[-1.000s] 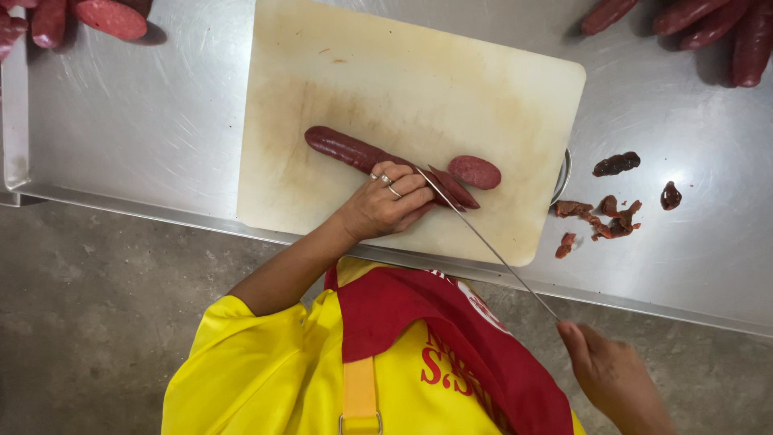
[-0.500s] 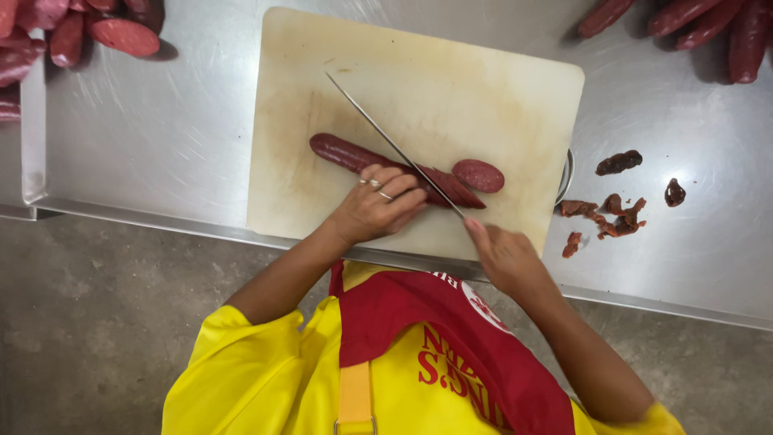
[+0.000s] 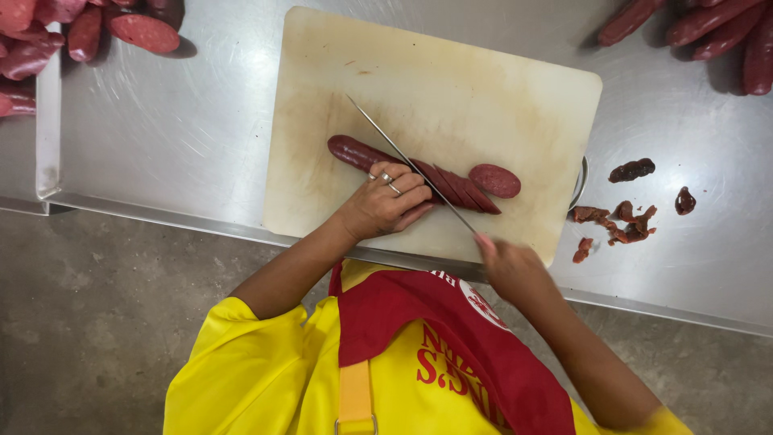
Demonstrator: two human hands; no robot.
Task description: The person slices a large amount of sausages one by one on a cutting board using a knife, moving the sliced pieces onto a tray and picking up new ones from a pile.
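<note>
Head view, looking down. A dark red sausage (image 3: 362, 153) is seen lying on a pale cutting board (image 3: 483, 89), pinned under the closed fingers of the left hand (image 3: 386, 205). The right hand (image 3: 511, 266) is clamped on the handle of a long thin knife (image 3: 411, 165), whose blade is laid across the sausage beside cut slices (image 3: 475, 187). The board is set on a steel table (image 3: 201, 145), where trimmings (image 3: 624, 224) are scattered.

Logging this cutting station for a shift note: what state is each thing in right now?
Sausage: partly sliced, uncut end under the left hand.
Loose slice: lying flat, cut face up.
Knife: blade across the sausage, in the right hand.
Cutting board: stained, flat on the table.
Scraps: scattered on the table.
</note>
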